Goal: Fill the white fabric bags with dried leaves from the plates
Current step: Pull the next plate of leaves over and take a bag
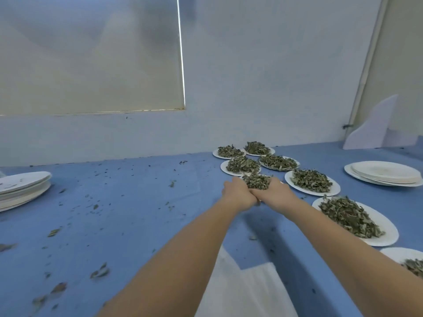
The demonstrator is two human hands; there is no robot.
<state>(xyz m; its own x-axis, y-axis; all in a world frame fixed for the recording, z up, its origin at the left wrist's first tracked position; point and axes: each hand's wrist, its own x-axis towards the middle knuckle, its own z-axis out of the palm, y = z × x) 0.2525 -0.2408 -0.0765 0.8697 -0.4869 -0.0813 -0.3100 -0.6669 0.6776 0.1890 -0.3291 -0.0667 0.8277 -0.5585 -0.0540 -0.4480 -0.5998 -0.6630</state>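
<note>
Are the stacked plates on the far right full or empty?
Empty: the stacked plates show bare white tops with no leaves on them.

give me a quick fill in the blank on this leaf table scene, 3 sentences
1. Both hands, left hand and right hand, cup a heap of dried ____ between them.
2. The table surface is ____ in colour.
3. The stack of plates at far right holds ____ leaves.

Missing words: leaves; blue; no

Both bare arms stretched forward, left hand [238, 192] and right hand [275, 190] pressed together at the heels (wrists touching), fingers cupped upward.
</note>
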